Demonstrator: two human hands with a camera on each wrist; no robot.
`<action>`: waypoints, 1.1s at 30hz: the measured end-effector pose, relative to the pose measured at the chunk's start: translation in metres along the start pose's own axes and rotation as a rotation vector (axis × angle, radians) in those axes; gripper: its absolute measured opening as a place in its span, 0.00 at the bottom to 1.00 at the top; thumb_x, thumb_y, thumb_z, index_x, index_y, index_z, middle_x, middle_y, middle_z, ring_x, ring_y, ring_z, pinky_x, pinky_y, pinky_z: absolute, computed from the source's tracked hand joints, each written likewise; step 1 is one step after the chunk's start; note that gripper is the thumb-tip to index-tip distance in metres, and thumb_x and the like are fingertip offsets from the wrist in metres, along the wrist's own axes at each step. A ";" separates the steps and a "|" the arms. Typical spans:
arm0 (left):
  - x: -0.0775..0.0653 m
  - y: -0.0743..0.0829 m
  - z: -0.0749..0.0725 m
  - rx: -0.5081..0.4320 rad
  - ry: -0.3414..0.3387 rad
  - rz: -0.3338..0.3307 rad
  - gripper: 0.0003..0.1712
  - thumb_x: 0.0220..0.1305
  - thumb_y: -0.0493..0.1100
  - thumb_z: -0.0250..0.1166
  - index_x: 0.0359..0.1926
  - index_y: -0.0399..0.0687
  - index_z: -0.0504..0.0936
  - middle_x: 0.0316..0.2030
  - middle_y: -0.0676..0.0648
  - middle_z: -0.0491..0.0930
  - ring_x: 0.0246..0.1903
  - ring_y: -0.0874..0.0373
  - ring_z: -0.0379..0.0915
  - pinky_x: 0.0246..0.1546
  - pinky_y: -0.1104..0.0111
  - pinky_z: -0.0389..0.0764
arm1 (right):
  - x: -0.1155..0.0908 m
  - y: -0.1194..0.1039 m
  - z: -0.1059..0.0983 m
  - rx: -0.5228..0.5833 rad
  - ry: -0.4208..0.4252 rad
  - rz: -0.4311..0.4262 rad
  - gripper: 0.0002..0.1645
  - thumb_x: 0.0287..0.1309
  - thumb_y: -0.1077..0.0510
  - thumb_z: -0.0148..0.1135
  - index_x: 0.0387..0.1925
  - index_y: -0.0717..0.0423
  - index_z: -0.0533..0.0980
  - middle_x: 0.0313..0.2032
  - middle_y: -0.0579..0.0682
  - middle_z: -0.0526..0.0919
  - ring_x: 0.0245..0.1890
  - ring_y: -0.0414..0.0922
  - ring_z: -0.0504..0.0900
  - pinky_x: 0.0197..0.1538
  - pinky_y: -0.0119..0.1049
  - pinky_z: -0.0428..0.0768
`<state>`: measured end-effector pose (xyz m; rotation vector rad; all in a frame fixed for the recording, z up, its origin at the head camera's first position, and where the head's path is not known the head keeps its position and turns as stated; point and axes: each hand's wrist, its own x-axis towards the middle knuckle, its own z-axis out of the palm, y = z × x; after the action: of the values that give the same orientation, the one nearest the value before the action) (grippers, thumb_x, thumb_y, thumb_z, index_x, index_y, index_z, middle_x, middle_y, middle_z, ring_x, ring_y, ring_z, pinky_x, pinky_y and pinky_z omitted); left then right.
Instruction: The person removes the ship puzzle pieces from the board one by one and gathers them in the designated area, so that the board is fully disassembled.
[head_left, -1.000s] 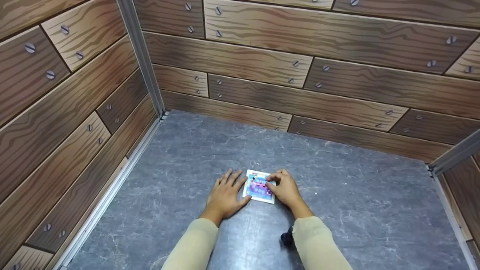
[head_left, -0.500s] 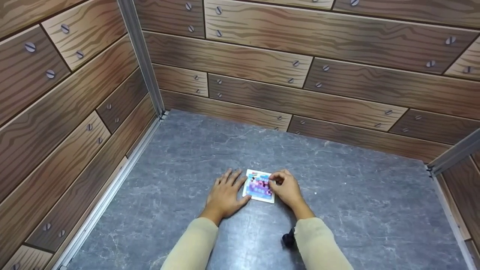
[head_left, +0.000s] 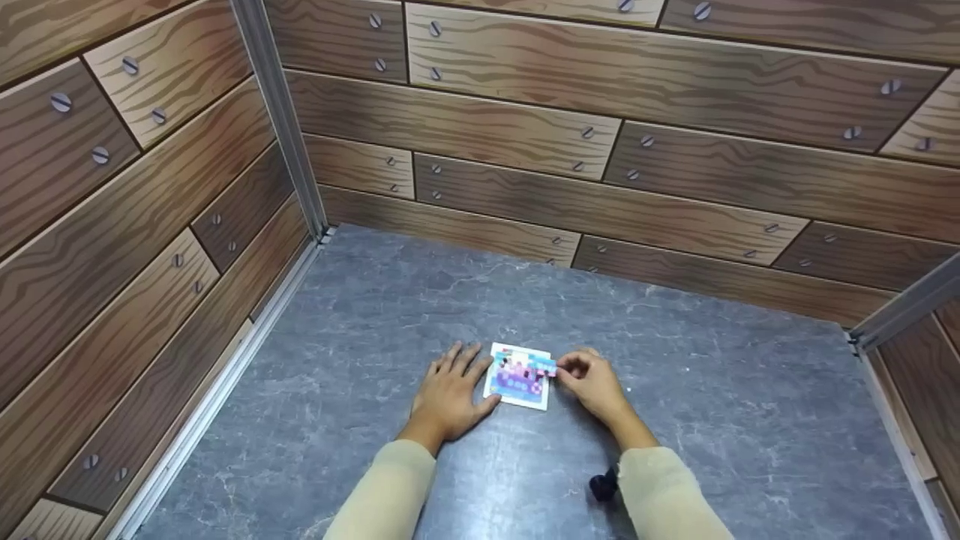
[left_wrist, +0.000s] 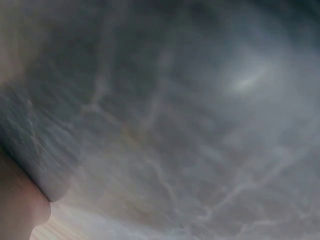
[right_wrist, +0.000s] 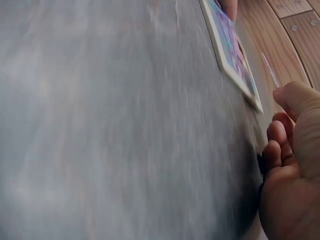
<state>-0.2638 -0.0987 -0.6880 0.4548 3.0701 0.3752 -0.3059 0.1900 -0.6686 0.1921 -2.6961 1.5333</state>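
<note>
A small square picture puzzle [head_left: 517, 401] in blue, pink and purple with a white frame lies flat on the grey surface. My left hand [head_left: 450, 394] rests beside it with fingers spread, index finger and thumb touching its left edge. At the right edge, my right hand [head_left: 596, 382] pinches a flat blue and pink puzzle piece [head_left: 547, 367] between thumb and fingers, held over the frame. The right wrist view catches this thin piece [right_wrist: 270, 70] edge-on, raised above the puzzle [right_wrist: 232, 47]. A paler patch shows in the upper part of the picture.
The grey marbled surface [head_left: 375, 300] is bounded by wood-patterned walls at the back [head_left: 465, 180] and left [head_left: 172, 262], with metal posts in the corners. A small black object [head_left: 602, 487] sits by the right sleeve. The left wrist view is mostly blurred surface.
My right hand has moved right and slightly away from the puzzle, drawing a pinched piece up and across the right edge of the frame. The left hand has stayed in place.
</note>
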 end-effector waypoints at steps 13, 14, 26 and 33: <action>0.000 -0.003 0.000 -0.023 0.018 -0.001 0.46 0.74 0.82 0.44 0.84 0.72 0.61 0.87 0.55 0.56 0.88 0.46 0.46 0.83 0.39 0.60 | -0.026 0.037 -0.063 -0.082 0.057 -0.009 0.04 0.60 0.68 0.77 0.37 0.59 0.89 0.41 0.54 0.84 0.37 0.33 0.74 0.44 0.24 0.73; 0.000 -0.003 0.000 -0.020 0.018 0.000 0.46 0.74 0.82 0.44 0.84 0.73 0.61 0.87 0.55 0.56 0.88 0.46 0.46 0.83 0.39 0.60 | -0.028 0.040 -0.068 -0.085 0.064 0.001 0.04 0.60 0.67 0.77 0.37 0.59 0.89 0.42 0.55 0.84 0.39 0.34 0.74 0.44 0.24 0.73; 0.000 0.001 -0.001 -0.022 0.003 -0.002 0.46 0.74 0.83 0.44 0.85 0.73 0.60 0.87 0.56 0.54 0.88 0.46 0.45 0.83 0.38 0.60 | -0.041 0.063 -0.116 -0.188 0.143 0.072 0.04 0.64 0.65 0.75 0.41 0.62 0.90 0.48 0.60 0.83 0.42 0.34 0.75 0.45 0.20 0.74; 0.000 0.000 0.000 -0.019 0.016 0.005 0.46 0.74 0.83 0.43 0.85 0.73 0.60 0.87 0.55 0.55 0.88 0.46 0.46 0.82 0.37 0.61 | -0.039 0.068 -0.123 -0.274 0.111 0.121 0.06 0.67 0.63 0.73 0.43 0.62 0.90 0.49 0.61 0.82 0.41 0.40 0.78 0.43 0.22 0.74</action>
<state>-0.2637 -0.0990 -0.6880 0.4617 3.0786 0.4102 -0.2797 0.3333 -0.6675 -0.0643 -2.8327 1.1406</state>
